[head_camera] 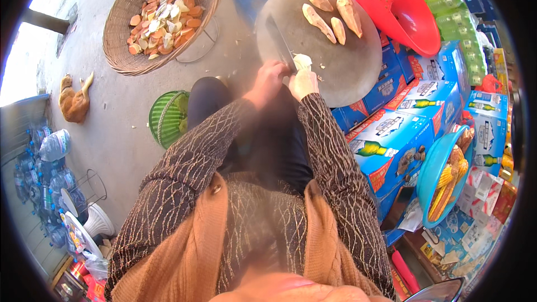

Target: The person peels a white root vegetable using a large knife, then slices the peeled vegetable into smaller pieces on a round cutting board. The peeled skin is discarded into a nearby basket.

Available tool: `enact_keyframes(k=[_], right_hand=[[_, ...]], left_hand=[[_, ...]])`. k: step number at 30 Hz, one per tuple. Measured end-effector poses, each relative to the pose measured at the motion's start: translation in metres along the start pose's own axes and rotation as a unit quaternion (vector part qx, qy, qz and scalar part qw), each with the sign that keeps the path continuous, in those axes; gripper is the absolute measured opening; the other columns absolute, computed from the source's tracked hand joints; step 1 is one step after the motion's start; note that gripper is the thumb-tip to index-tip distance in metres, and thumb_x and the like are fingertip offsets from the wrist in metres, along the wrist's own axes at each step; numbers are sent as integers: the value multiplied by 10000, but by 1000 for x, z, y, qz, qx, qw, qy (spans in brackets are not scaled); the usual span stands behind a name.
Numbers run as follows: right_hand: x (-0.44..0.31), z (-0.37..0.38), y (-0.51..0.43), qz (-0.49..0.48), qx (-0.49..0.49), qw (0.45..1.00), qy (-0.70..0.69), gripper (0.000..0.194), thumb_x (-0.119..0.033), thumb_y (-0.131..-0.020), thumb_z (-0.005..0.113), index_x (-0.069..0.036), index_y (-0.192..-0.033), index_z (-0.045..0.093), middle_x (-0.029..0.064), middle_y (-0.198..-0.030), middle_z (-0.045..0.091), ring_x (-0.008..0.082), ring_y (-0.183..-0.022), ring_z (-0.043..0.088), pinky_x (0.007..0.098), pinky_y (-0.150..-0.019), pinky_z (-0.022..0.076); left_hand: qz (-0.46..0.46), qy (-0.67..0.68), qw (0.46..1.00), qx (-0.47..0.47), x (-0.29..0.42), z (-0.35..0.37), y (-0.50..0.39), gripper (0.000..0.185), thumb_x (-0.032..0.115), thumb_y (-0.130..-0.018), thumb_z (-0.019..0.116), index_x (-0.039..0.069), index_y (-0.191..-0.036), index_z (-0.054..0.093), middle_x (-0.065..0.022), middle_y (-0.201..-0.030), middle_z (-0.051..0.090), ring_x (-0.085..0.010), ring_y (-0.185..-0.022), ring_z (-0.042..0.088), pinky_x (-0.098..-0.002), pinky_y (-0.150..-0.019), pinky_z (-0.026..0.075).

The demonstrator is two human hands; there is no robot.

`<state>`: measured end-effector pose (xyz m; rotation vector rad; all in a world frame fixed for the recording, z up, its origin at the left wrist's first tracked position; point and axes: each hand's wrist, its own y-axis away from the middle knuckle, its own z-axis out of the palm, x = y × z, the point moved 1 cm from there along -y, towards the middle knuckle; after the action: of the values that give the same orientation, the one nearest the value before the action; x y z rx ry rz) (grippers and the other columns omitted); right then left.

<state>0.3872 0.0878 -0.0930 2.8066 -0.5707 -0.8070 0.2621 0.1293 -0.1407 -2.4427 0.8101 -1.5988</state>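
My left hand (pixel 268 80) is closed around the handle end of a kitchen knife (pixel 278 41), whose long blade points away from me over the board's near left side. Beside it, my right hand (pixel 303 83) grips a pale peeled root piece (pixel 302 61) next to the blade. Both hands meet at the near edge of a round chopping board (pixel 352 71). Several peeled sweet potatoes (pixel 317 23) lie toward the board's far right, with small scraps near my right hand. The knife's handle is hidden by my fingers.
A wicker basket (pixel 115 37) of orange and white slices stands far left. A green striped basket (pixel 161 118) sits by my left leg. Beer cartons (pixel 394 134), a red plastic basket (pixel 402 21) and a blue basin (pixel 430 188) of corn line the right. A dog (pixel 74 102) lies left.
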Motion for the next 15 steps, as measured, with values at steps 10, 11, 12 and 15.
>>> enact_keyframes(k=[10,11,12,15], right_hand=[[67,-71,62,26,156,987,-35,297,-215,-883,604,66,-869,698,296,-827,670,482,-833,656,528,-752,519],[80,-74,63,33,168,985,-22,302,-214,-879,612,76,-891,696,313,-824,664,488,-836,656,527,-754,521],[99,-71,62,44,171,984,-7,308,-215,-877,614,83,-880,691,316,-825,664,491,-840,655,528,-756,521],[121,-61,60,102,160,982,25,321,-223,-873,617,87,-830,687,320,-808,660,495,-822,657,529,-750,524]], left_hand=[[164,-198,916,-307,15,-1,-61,725,-7,-733,693,194,-1393,470,-102,-1385,460,-352,-1246,463,-425,-926,524],[216,-221,899,-311,18,6,-68,708,5,-738,693,197,-1386,483,-90,-1396,456,-343,-1236,471,-422,-916,530],[266,-242,879,-312,19,12,-73,690,18,-743,692,200,-1379,495,-78,-1407,453,-334,-1225,479,-420,-906,535],[268,-265,824,-422,16,28,-82,587,86,-781,674,227,-1336,543,-44,-1407,474,-305,-1194,496,-411,-861,551]])
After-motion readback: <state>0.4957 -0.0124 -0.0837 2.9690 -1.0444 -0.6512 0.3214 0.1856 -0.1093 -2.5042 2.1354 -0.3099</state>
